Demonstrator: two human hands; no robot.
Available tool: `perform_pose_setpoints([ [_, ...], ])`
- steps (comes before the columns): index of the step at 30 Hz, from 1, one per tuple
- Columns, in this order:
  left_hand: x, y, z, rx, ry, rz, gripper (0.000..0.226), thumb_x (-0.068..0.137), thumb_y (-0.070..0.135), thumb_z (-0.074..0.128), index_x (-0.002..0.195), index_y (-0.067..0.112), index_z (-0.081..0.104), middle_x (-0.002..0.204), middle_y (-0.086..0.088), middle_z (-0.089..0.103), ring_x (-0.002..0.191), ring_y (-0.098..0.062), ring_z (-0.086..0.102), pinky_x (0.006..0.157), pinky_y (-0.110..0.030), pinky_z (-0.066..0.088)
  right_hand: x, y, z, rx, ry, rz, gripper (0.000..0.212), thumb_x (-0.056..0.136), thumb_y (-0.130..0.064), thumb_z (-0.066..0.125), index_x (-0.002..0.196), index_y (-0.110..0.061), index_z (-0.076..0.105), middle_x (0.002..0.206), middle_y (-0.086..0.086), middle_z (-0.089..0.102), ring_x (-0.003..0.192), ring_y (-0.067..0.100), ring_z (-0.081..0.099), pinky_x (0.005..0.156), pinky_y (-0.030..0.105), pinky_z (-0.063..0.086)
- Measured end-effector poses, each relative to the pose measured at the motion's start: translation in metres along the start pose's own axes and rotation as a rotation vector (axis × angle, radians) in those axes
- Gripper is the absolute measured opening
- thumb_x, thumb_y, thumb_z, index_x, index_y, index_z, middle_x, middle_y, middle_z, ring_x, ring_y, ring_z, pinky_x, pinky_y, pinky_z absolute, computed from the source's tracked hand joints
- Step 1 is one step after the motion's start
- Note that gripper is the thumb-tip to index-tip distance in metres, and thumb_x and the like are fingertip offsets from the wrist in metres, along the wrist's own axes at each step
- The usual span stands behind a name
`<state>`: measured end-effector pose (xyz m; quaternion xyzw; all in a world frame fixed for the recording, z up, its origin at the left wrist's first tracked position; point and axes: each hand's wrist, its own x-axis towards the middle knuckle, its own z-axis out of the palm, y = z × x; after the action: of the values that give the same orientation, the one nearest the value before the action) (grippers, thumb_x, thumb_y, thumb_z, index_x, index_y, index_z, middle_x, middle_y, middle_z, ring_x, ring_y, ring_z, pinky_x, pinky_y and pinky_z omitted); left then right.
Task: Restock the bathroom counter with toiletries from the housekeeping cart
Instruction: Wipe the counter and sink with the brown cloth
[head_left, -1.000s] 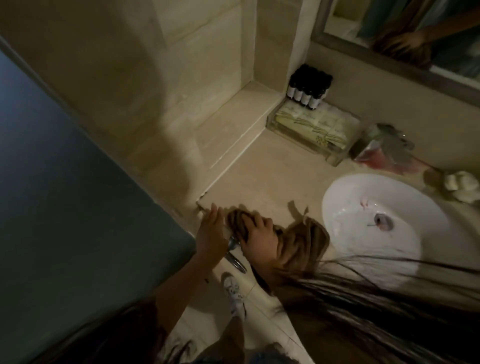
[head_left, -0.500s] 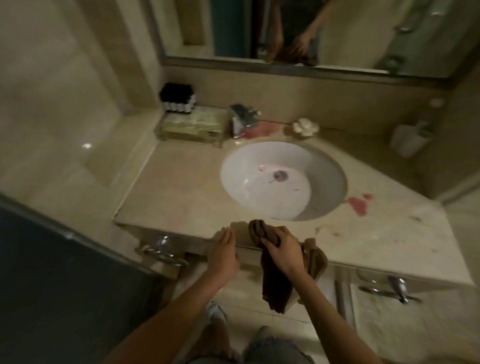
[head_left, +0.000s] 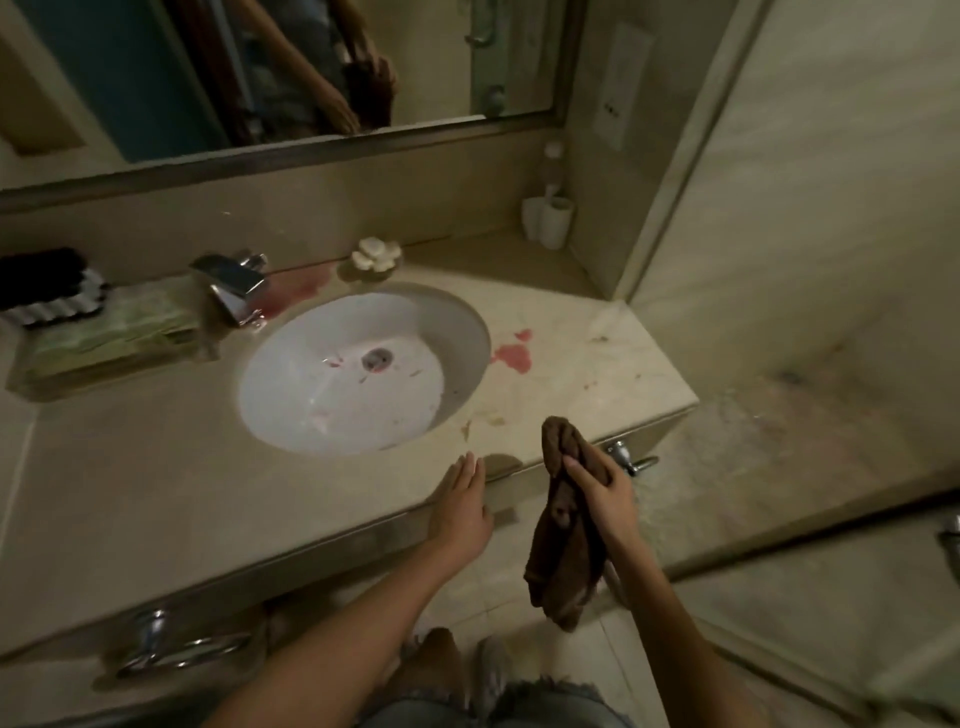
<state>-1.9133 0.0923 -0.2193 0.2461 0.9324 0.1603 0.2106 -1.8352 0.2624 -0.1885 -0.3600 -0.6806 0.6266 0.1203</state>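
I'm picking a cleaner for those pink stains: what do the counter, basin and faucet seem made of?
Counter: beige stone, likely polished marble, faintly veined. Basin: white glazed ceramic, judging by its sheen. Faucet: chromed metal, with mirror-like reflections.

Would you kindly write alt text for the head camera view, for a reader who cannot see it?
A person's right hand grips a brown cloth at a beige bathroom counter, left hand flat on its edge. Pink stains mark the counter beside the white sink.
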Motion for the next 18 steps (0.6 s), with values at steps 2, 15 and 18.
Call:
perform_pose_setpoints([
  [2,0.011,-0.002,-0.006,0.029,-0.008,0.028,0.062,0.104,0.023,0.034,0.154,0.013,-0.001,0.161,-0.003,-0.009,0.149,-0.021,-0.008,0.120,-0.030,0.000,-0.001,0.003,0.001,-0.022,0.032,-0.013,0.033,0.088,-0.024,0.068,0.121,-0.019,0.066,0.105,0.000,0.071,0.097,0.016,0.067,0.086,0.035,0.054],
  [15,0.063,-0.036,-0.019,0.115,0.071,0.098,0.064,0.103,0.034,0.024,0.152,0.006,-0.006,0.161,-0.011,-0.007,0.149,-0.022,-0.005,0.122,-0.036,0.003,0.000,-0.001,0.039,-0.066,0.247,0.028,0.029,0.088,-0.013,0.067,0.116,-0.018,0.067,0.101,-0.005,0.070,0.092,0.007,0.065,0.082,0.026,0.051],
  [18,0.073,-0.040,-0.011,0.156,0.066,0.075,0.065,0.102,0.036,0.026,0.153,0.006,-0.001,0.161,-0.013,-0.001,0.149,-0.024,-0.001,0.121,-0.038,0.005,0.000,0.005,0.039,-0.040,0.302,0.068,0.027,0.088,-0.011,0.067,0.114,-0.015,0.068,0.100,-0.004,0.071,0.091,0.008,0.066,0.082,0.024,0.051],
])
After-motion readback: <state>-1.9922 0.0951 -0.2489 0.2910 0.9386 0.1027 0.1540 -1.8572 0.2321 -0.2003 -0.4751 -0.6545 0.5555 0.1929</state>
